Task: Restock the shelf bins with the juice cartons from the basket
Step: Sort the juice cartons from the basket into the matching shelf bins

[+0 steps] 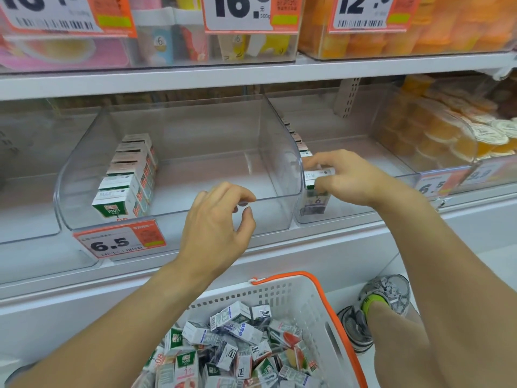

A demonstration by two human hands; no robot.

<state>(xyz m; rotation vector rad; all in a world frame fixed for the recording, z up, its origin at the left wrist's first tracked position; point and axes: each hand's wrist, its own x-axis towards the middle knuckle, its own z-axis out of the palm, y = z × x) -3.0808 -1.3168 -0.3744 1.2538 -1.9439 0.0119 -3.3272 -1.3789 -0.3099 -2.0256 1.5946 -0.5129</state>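
Observation:
A clear shelf bin (274, 152) in the middle holds a row of small juice cartons (123, 189) along its left wall. My left hand (218, 219) hovers at this bin's front lip, fingers curled and holding nothing. A second clear bin (363, 163) to the right has a row of cartons along its left wall. My right hand (344, 177) reaches into it, pinching a white juice carton (316, 177) at the front of that row. Below, a white basket with an orange rim (310, 275) is filled with several loose juice cartons (237, 343).
Price tags reading 6.5 (120, 239) hang on the bin fronts. A bin of orange jelly cups (458, 135) stands at the right. The upper shelf (251, 71) carries more clear bins with large price signs. My shoes (375, 312) rest on the floor right of the basket.

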